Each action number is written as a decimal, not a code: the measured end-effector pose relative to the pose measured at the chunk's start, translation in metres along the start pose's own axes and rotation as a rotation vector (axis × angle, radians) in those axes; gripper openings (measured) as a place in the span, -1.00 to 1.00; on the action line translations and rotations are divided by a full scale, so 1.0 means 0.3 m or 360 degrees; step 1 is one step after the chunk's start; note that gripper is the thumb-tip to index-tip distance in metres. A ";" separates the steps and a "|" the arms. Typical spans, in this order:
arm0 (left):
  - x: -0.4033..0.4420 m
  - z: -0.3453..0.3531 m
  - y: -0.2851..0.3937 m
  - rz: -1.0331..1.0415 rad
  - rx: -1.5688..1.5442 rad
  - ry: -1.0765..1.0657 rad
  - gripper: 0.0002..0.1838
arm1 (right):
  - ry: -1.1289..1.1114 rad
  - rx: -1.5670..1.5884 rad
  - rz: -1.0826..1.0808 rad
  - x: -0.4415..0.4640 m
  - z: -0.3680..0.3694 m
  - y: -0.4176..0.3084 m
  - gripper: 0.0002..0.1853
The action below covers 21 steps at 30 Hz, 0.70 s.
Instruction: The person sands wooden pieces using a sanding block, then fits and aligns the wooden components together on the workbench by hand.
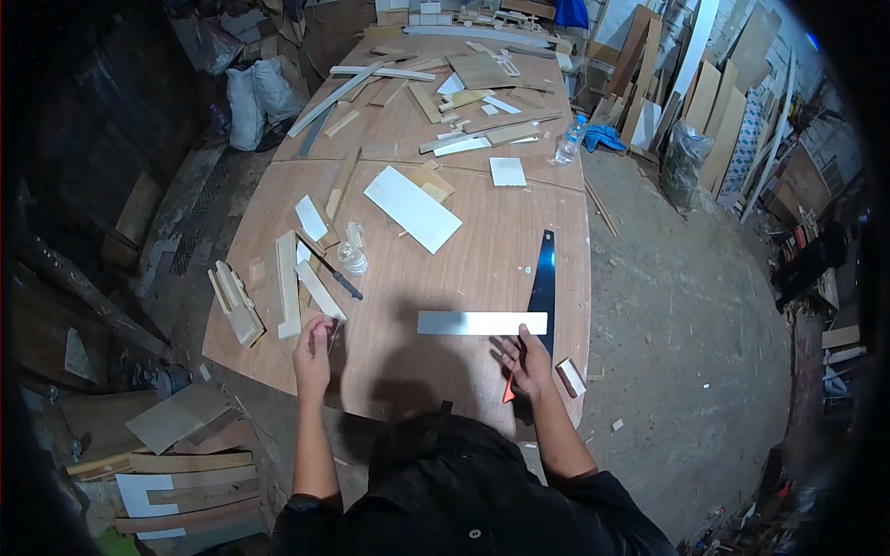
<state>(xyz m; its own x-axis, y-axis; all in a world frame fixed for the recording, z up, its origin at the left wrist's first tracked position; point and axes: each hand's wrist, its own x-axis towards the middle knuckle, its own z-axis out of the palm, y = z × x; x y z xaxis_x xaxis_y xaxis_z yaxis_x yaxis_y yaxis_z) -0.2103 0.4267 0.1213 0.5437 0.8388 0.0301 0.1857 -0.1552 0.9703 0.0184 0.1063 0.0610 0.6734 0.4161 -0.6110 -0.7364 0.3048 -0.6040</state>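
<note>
My right hand (528, 363) grips the right end of a flat white strip (468, 322), thumb on top and fingers below. The strip lies crosswise over the dark blade of a handsaw (545, 264); part of the saw's orange handle (508, 389) shows beside my fingers. My left hand (313, 357) is at the table's front left with its fingers curled together, close to the lower end of another white strip (320, 289). What those fingers hold, if anything, is too small to make out. A dark, slim tool (338, 278) lies beyond that hand, near a clear plastic bottle (352, 255).
A white board (413, 208) and a small white square (507, 171) lie mid-table. Wood offcuts (482, 69) are piled at the far end, with a water bottle (570, 141) at the right edge. A small block (570, 378) sits at the front right corner.
</note>
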 end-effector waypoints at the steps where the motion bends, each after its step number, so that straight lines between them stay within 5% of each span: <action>1: -0.019 -0.001 -0.035 -0.0030 0.0038 -0.0067 -0.64 | 0.0009 -0.0025 0.0025 0.008 -0.012 0.013 -0.70; 7: -0.141 0.128 -0.381 -0.0382 -0.0002 -0.0591 -0.63 | 0.0200 0.0015 0.0318 0.082 -0.042 0.153 -0.70; 13: -0.185 0.269 -0.265 -0.0951 -0.0305 -0.0493 -0.65 | 0.0169 -0.0142 0.0362 0.109 -0.052 0.213 -0.67; 21: -0.091 0.298 -0.214 -0.0396 -0.0324 -0.0476 -0.68 | -0.0002 0.0060 0.0354 0.037 0.005 0.139 -0.70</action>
<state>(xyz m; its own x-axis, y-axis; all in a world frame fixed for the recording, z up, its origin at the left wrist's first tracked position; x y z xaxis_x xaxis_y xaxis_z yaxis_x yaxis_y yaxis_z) -0.1638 0.3671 0.0367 0.7214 0.6450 -0.2520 0.1918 0.1636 0.9677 -0.0048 0.1250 0.0298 0.4943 0.4776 -0.7263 -0.8686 0.2373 -0.4351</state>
